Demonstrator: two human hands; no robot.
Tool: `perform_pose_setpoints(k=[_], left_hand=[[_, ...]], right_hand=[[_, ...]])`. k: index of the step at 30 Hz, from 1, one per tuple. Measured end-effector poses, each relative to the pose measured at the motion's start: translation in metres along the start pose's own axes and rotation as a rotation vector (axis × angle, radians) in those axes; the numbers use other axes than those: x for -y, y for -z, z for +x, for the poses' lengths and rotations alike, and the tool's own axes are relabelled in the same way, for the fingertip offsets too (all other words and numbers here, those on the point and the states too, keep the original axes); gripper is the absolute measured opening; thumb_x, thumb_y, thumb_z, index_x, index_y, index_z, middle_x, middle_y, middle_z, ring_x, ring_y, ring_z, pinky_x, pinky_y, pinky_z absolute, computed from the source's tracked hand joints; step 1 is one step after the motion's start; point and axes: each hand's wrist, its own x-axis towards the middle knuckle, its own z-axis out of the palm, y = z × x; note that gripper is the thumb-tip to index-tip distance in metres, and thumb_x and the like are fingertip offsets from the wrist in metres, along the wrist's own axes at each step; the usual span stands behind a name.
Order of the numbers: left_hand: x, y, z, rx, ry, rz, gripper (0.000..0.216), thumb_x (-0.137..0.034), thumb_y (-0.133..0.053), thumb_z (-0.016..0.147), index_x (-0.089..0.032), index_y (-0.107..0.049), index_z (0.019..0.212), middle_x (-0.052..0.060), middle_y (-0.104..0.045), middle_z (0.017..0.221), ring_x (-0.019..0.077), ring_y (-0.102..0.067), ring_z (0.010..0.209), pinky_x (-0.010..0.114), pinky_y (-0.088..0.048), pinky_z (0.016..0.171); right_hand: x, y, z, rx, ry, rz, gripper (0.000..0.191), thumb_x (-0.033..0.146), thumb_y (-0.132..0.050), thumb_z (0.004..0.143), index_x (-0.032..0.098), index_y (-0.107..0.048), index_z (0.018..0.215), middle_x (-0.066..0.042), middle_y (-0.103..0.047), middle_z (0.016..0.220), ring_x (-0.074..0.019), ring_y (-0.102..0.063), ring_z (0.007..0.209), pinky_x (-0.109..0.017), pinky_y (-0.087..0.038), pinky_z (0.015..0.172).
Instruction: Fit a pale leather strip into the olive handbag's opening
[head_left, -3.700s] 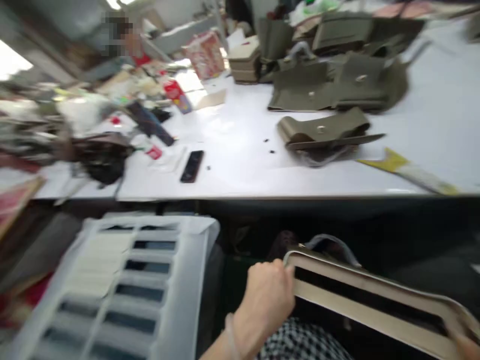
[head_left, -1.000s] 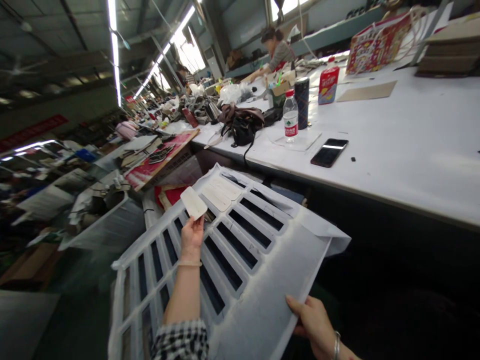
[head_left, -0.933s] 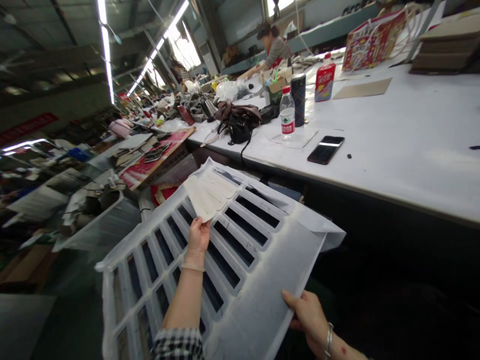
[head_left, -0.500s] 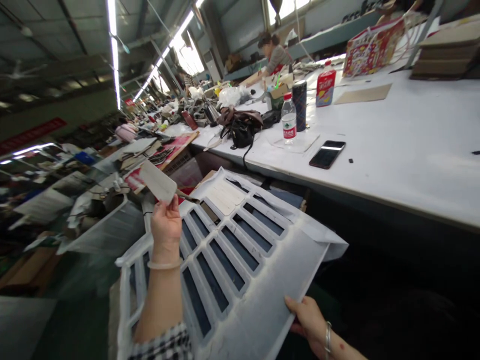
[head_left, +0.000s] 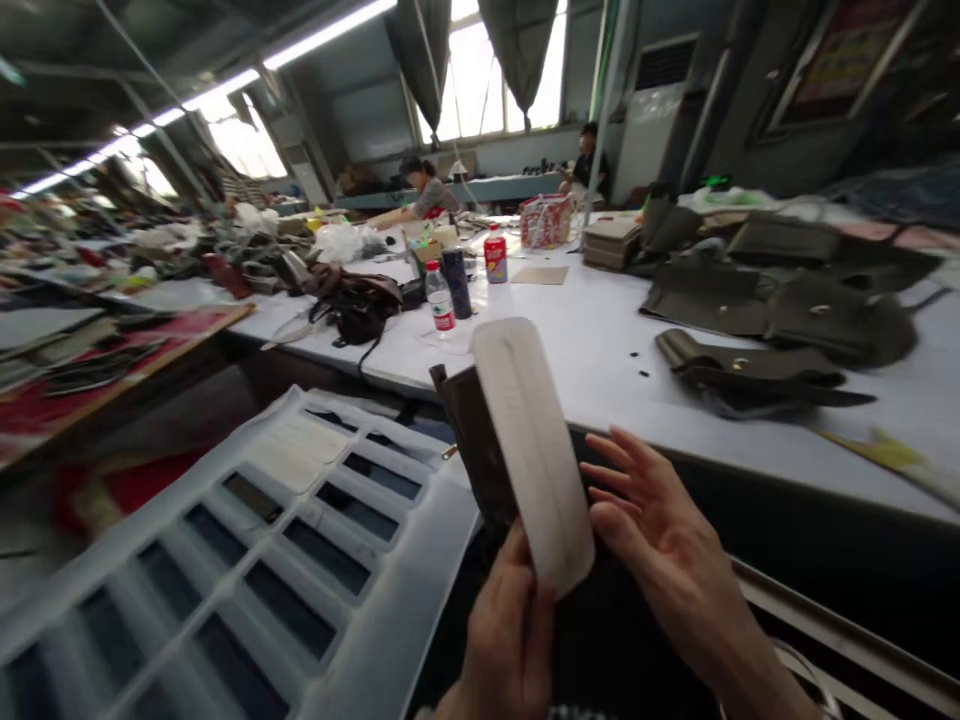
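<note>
While the left hand pinches the lower end of the long white rounded-end strip, the right hand is spread with fingers extended, just beside the strip's right edge. A dark brown leather piece stands directly behind the strip. The white perforated cut-out sheet lies at lower left, below the white desk.

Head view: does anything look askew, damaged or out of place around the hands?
Nothing stands out. The left hand holds a white strip upright against a dark brown piece; the right hand is open beside them.
</note>
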Motion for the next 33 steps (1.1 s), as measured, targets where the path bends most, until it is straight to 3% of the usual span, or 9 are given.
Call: perform_pose_setpoints(k=[4,6,9,12,15,18,23,27,33], left_hand=[[-0.031,-0.060,0.009,0.209,-0.379,-0.179,0.024,-0.006,-0.049,0.088,-0.016,-0.054,0.109,0.022,-0.048,0.145,0.0324,-0.048,0.134,0.046,-0.051,0.105],[-0.046,-0.075,0.020,0.332,-0.413,-0.305,0.016,-0.017,-0.057,0.091,-0.018,-0.055,0.107,0.022,-0.049,0.143,0.0326,-0.050,0.132,0.045,-0.051,0.104],[-0.059,-0.079,0.038,0.470,-0.438,-0.395,0.055,-0.048,-0.072,0.080,-0.019,-0.052,0.122,0.023,-0.051,0.141,0.0340,-0.053,0.129,0.044,-0.052,0.103],[-0.065,-0.075,0.056,0.308,-0.425,-0.380,0.077,-0.057,-0.079,0.067,-0.023,-0.050,0.130,0.017,-0.062,0.124,0.0307,-0.062,0.114,0.040,-0.057,0.092],[-0.069,-0.078,0.084,0.119,-0.277,-0.319,0.073,-0.035,-0.081,0.074,-0.029,-0.046,0.138,0.014,-0.054,0.135,0.0219,-0.065,0.094,0.031,-0.058,0.072],[-0.074,-0.092,0.124,0.238,-0.071,-0.407,0.093,-0.019,-0.078,0.074,-0.036,-0.028,0.150,0.015,-0.036,0.153,0.0080,-0.059,0.066,0.022,-0.052,0.056],[-0.072,-0.123,0.165,0.664,0.181,-0.810,0.064,-0.016,-0.073,0.075,-0.024,-0.047,0.132,0.005,-0.066,0.108,0.0116,-0.065,0.072,0.021,-0.054,0.065],[-0.064,-0.132,0.153,0.591,0.204,-0.774,0.027,-0.019,-0.074,0.076,-0.020,-0.054,0.095,-0.002,-0.066,0.082,0.0122,-0.064,0.076,0.021,-0.053,0.071],[-0.046,-0.139,0.117,0.509,0.260,-0.531,0.024,-0.024,-0.074,0.077,-0.021,-0.055,0.091,-0.002,-0.067,0.082,0.0118,-0.061,0.067,0.021,-0.049,0.063]], right_hand=[[0.029,0.060,-0.014,-0.113,0.022,-0.296,0.087,0.050,-0.081,0.067,0.030,-0.043,0.142,-0.011,-0.061,0.123,-0.0282,-0.066,0.095,-0.042,-0.062,0.076],[0.027,0.086,-0.024,-0.179,0.007,-0.250,0.077,0.047,-0.078,0.072,0.029,-0.045,0.139,-0.010,-0.061,0.118,-0.0261,-0.066,0.093,-0.038,-0.062,0.072],[0.024,0.132,-0.036,-0.220,0.048,-0.105,0.070,0.042,-0.076,0.077,0.029,-0.043,0.137,-0.010,-0.060,0.119,-0.0227,-0.065,0.096,-0.033,-0.062,0.075],[0.026,0.177,-0.046,-0.287,0.083,-0.111,0.072,0.037,-0.079,0.074,0.029,-0.043,0.136,-0.010,-0.059,0.122,-0.0220,-0.064,0.100,-0.032,-0.061,0.077],[0.029,0.210,-0.055,-0.285,0.079,-0.144,0.075,0.035,-0.082,0.071,0.031,-0.044,0.137,-0.010,-0.057,0.125,-0.0227,-0.063,0.102,-0.033,-0.060,0.079],[0.027,0.227,-0.061,-0.283,0.106,-0.219,0.080,0.034,-0.084,0.069,0.032,-0.043,0.138,-0.009,-0.055,0.127,-0.0229,-0.061,0.104,-0.035,-0.057,0.084],[0.012,0.240,-0.063,-0.225,0.146,-0.329,0.082,0.033,-0.084,0.071,0.032,-0.040,0.141,-0.008,-0.055,0.128,-0.0237,-0.058,0.108,-0.037,-0.054,0.088],[-0.004,0.245,-0.066,-0.257,0.153,-0.429,0.085,0.038,-0.084,0.070,0.031,-0.039,0.142,-0.008,-0.055,0.126,-0.0254,-0.055,0.111,-0.041,-0.051,0.092],[-0.022,0.248,-0.072,-0.213,0.141,-0.664,0.085,0.047,-0.081,0.071,0.031,-0.038,0.143,-0.008,-0.052,0.132,-0.0272,-0.053,0.117,-0.043,-0.046,0.101]])
